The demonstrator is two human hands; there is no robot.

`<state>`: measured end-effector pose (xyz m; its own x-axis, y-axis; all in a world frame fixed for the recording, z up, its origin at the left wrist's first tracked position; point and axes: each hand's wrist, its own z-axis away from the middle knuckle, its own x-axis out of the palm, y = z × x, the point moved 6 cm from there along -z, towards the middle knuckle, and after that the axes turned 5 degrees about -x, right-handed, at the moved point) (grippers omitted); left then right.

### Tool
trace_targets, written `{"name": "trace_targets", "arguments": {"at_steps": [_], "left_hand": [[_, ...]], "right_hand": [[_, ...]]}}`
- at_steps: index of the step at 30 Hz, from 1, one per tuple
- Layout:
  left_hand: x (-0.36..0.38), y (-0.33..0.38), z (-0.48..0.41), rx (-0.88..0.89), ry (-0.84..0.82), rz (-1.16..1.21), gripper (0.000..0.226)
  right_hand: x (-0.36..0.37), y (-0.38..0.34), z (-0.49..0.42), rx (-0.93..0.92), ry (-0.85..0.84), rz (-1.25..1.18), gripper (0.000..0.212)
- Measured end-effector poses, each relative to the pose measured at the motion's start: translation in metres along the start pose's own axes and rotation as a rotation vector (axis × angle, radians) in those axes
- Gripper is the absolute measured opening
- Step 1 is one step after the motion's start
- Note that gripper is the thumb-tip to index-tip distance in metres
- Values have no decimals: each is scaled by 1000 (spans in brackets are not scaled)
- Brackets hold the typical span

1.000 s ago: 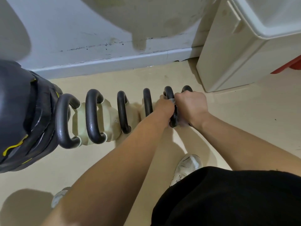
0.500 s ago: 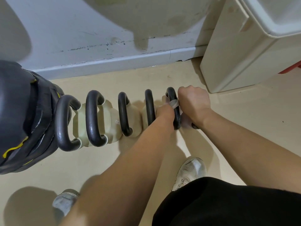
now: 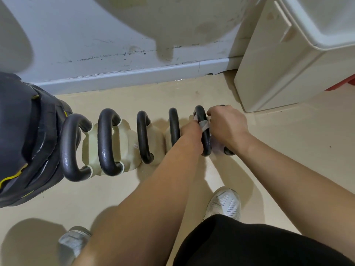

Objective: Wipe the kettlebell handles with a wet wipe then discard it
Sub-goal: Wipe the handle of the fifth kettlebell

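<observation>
A row of cream kettlebells with black handles [image 3: 107,143] stands on the floor along the wall. My left hand [image 3: 190,129] is closed around the second handle from the right [image 3: 207,144], pressing a white wet wipe [image 3: 203,124] that wraps across its top. Just right of it, my right hand [image 3: 228,125] grips the rightmost handle [image 3: 228,151], hiding most of it. The wipe bridges the gap between my two hands.
A stack of black weight plates with yellow marks [image 3: 21,135] crowds the left end of the row. A white cabinet [image 3: 284,70] stands at the right, with something red [image 3: 343,83] beyond it. My white shoes [image 3: 226,204] are on the beige floor below.
My left hand has shifted slightly along the handle, and the wipe now shows across the handle's top. My right hand keeps its grip on the end handle.
</observation>
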<state>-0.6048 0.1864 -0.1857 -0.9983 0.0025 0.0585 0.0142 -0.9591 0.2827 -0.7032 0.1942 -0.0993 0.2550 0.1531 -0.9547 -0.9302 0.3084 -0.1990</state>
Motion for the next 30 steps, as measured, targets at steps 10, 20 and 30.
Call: {"name": "trace_targets", "arguments": {"at_steps": [10,20,30], "left_hand": [[-6,7,28,446,214,-228,25],[-19,18,66,826,298,-468,14],[-12,20,72,1047,147,-823,15]], "right_hand": [[23,26,23,346,82,-766,21],[14,25,50,363,294,-853,24],[37,18,53,412,313,-1177,39]]}}
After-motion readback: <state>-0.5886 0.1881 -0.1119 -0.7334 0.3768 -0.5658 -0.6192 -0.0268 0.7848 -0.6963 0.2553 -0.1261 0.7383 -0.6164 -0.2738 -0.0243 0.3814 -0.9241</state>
